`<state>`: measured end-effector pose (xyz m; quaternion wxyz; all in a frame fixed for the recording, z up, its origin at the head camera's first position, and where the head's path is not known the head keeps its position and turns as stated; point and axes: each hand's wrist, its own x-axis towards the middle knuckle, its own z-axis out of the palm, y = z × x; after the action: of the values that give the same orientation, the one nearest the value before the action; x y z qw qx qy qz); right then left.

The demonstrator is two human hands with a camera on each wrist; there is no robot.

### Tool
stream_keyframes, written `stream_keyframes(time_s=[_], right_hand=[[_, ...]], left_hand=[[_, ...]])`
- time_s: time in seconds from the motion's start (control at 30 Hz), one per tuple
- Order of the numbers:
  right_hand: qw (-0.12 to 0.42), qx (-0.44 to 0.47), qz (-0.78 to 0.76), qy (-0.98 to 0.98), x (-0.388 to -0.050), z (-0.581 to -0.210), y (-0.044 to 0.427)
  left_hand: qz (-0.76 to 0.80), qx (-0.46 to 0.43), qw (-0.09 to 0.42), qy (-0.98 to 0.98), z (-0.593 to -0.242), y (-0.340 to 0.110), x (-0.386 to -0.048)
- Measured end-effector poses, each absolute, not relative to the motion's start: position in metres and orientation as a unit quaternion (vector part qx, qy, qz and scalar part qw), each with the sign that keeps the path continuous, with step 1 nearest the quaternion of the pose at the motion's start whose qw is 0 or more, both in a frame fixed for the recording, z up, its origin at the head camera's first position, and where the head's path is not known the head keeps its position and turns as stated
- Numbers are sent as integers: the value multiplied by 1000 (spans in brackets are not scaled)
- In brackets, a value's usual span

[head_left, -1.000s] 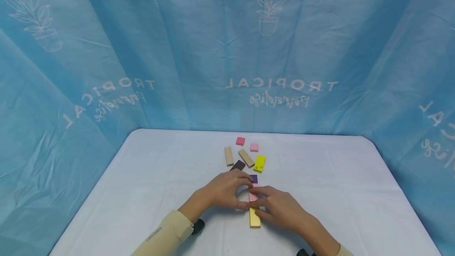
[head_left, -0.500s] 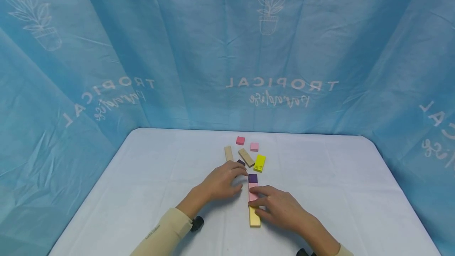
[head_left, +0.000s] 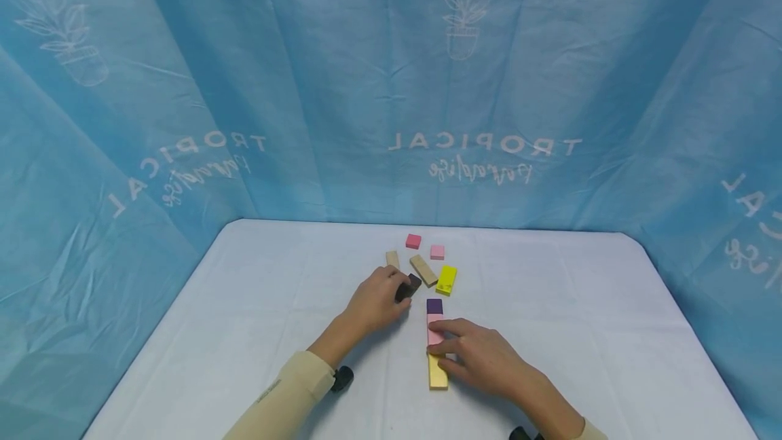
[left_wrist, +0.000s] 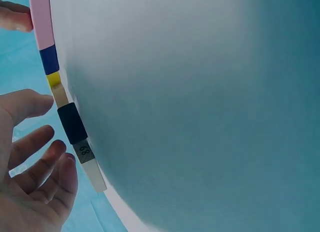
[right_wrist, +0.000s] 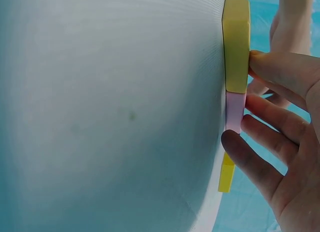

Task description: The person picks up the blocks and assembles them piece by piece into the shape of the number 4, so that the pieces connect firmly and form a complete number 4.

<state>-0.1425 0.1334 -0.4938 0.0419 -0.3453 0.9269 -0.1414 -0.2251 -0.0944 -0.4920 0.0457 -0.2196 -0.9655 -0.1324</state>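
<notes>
A dark brown block [head_left: 415,282] lies slanted on the table, with my left hand [head_left: 375,299] over it, fingers and thumb spread to either side. In the left wrist view the dark block [left_wrist: 72,123] shows a small gap from the fingertips. A row of blocks lies end to end: purple [head_left: 434,306], pink [head_left: 434,338] and pale yellow [head_left: 438,380]. My right hand [head_left: 482,355] rests along this row from the right. Its thumb touches the pale yellow block [right_wrist: 236,51] and its fingers touch the pink block [right_wrist: 235,110], as the right wrist view shows.
Behind the row lie a bright yellow block [head_left: 447,280], two wooden blocks, one slanted [head_left: 423,270] and one partly behind the left hand [head_left: 392,260], a red block [head_left: 413,242] and a small pink block [head_left: 437,252]. A blue curtain [head_left: 391,87] surrounds the white table [head_left: 550,290].
My left hand has left the row of blocks and moved left and away from me to the dark block. The right hand stays where it was.
</notes>
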Motion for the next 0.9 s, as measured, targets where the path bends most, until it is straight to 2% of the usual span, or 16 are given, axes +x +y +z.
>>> stream_keyframes(time_s=[0.5,0.9], right_hand=[[36,-343,-149,927,-143,-492,135],[35,-343,-155,926,-141,-495,134]], left_hand=[[-171,-157,-5,-973,-492,-88,-236],[-204,-153,-16,-967,-494,-92,-236]])
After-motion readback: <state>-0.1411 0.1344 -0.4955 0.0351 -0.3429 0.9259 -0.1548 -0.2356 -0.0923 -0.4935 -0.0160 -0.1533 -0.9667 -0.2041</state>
